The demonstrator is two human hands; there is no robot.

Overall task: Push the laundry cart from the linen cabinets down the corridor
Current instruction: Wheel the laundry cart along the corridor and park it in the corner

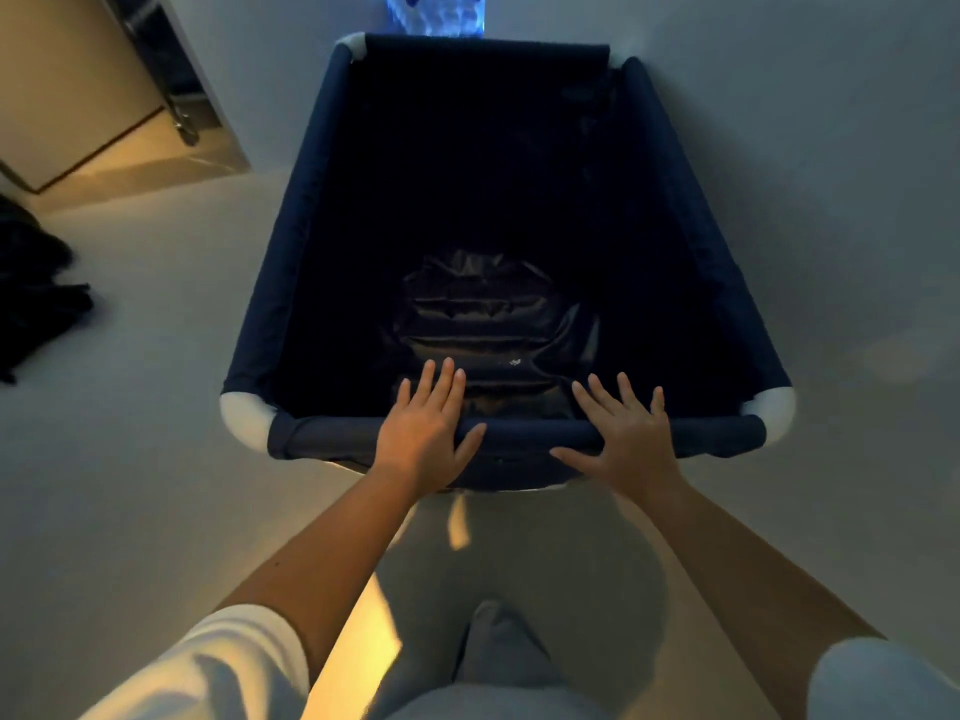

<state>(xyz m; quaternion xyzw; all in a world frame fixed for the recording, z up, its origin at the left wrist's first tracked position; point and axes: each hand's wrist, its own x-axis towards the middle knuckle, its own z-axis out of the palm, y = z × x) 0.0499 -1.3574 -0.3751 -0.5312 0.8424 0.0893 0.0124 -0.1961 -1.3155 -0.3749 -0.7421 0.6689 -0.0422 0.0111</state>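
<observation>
so: push step is judged in hand. left hand (423, 433) is laid flat, fingers spread, on the near rail of the laundry cart (514, 433), nothing clasped; right hand (631, 439) likewise. cart is parked on open floor just ahead. next: steady forward pressure needed, kept even.

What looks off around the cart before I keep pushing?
One thing: a dark heap lies on the floor left of the laundry cart, loose rather than inside it. Both hands rest flat on the near rim, fingers spread, not wrapped.
</observation>
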